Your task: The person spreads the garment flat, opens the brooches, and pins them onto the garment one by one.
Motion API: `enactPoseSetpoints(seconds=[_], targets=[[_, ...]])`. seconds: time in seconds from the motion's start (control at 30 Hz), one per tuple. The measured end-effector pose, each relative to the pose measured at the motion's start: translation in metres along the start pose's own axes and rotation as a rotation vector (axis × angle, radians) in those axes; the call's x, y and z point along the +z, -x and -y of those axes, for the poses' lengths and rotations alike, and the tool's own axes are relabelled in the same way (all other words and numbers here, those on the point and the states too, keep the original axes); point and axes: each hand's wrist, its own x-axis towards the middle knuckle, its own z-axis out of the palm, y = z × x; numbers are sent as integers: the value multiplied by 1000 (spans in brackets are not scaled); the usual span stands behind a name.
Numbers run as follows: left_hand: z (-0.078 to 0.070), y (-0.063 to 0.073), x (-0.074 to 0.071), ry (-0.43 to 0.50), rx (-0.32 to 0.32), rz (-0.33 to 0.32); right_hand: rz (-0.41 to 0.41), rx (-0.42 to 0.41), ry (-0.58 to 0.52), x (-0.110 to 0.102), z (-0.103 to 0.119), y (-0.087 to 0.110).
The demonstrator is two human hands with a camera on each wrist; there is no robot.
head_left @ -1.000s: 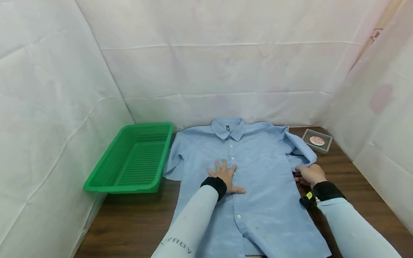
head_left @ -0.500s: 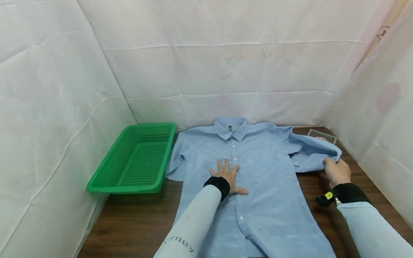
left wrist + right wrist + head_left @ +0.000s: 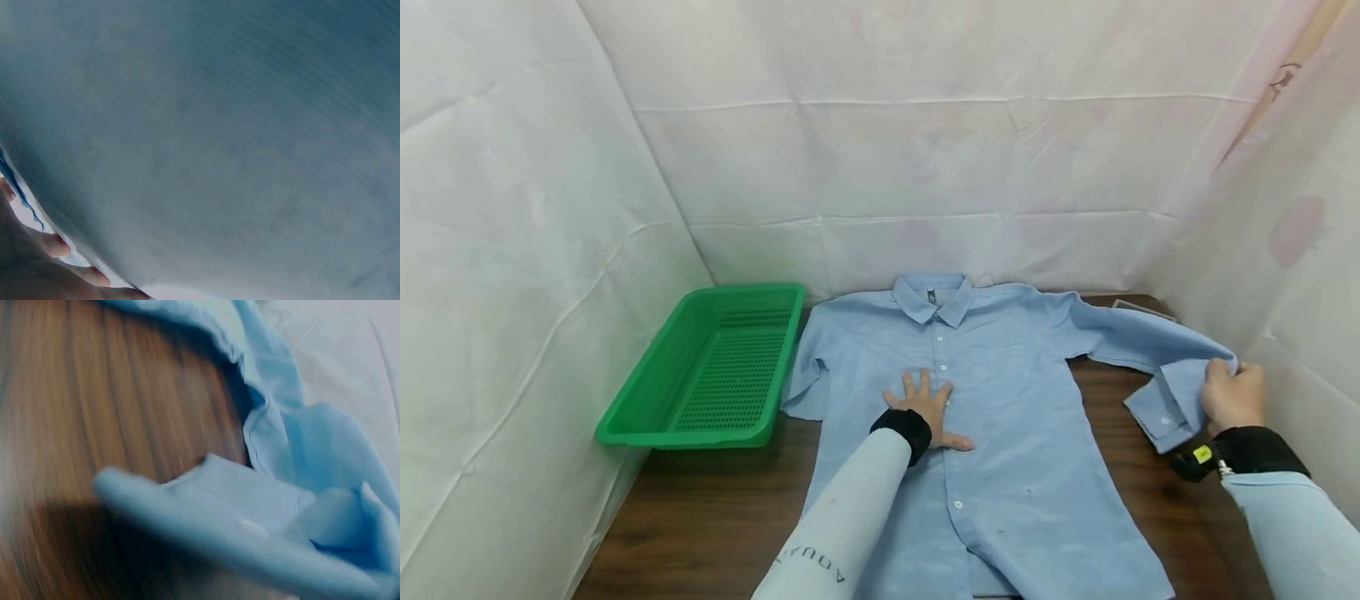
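A light blue button-up shirt point(image 3: 1015, 433) lies front up on the table, its collar toward the back wall. On the button line my left hand point(image 3: 925, 412) presses flat, fingers spread. Out at the right, my right hand point(image 3: 1236, 396) grips the sleeve point(image 3: 1150, 333) near its cuff point(image 3: 1168, 408), which hangs folded back toward the body. In the right wrist view the cuff point(image 3: 250, 494) and its fold fill the foreground over the wood. The shirt's other sleeve point(image 3: 808, 379) is folded under at the left. Shirt cloth point(image 3: 219, 156) takes up most of the left wrist view, fingers at its corner.
A green plastic basket point(image 3: 700, 437) stands left of the shirt. Behind the stretched sleeve, only the edge of a small grey tray point(image 3: 1142, 309) shows. White sheets point(image 3: 880, 167) wall in the dark wooden table point(image 3: 715, 517) at the back and sides.
My right hand has pulled the sleeve out to the right, drawing it straighter and bringing the cuff into view. The sleeve now covers most of the grey tray. My left hand stays in place.
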Motion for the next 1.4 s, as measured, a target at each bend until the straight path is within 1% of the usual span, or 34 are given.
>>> enactPoseSetpoints(seconds=[0.1, 0.2, 0.3, 0.37, 0.4, 0.47, 0.53, 0.57, 0.63, 0.73, 0.8, 0.83, 0.9, 0.97, 1.07, 1.13, 1.2, 1.3, 1.4], targets=[[1, -1, 3, 13, 1, 1, 22, -78, 119, -8, -1, -3], [2, -4, 5, 33, 10, -9, 32, -194, 245, -18, 1, -5], [3, -5, 6, 49, 15, -13, -5, -356, 372, -26, 6, -6], [3, -5, 5, 56, 13, -6, -54, -475, 455, -29, 10, -6], [2, -6, 5, 58, 12, -1, -76, -539, 487, -30, 12, -6], [2, -7, 5, 60, 10, 10, -92, -638, 548, -27, 15, -3], [2, -7, 6, 59, 8, 15, -61, -718, 604, -21, 13, 1], [2, -7, 6, 58, 9, 14, -22, -751, 628, -16, 10, 4], [3, -8, 6, 57, 10, 10, 123, -750, 675, -3, 3, 11], [3, -7, 6, 54, 14, -4, 383, -711, 705, 16, -11, 24], [2, -4, 5, 54, 16, -10, 507, -661, 706, 25, -15, 34], [2, -3, 4, 53, 16, -11, 542, -653, 702, 27, -16, 37], [2, 0, 2, 48, 14, -6, 572, -646, 690, 28, -13, 40], [2, 2, -1, 44, 11, 1, 556, -639, 684, 23, -8, 36], [3, 3, -3, 33, 8, 8, 510, -612, 687, 5, -6, 22], [4, 2, -2, 30, 7, 1, 486, -580, 702, -8, -10, 12], [4, 2, 0, 30, 7, -5, 484, -545, 727, -20, -17, 4], [3, 1, 2, 41, 14, -15, 527, -484, 764, -33, -28, -4], [3, 1, 4, 48, 19, -17, 573, -442, 780, -40, -37, -7]])
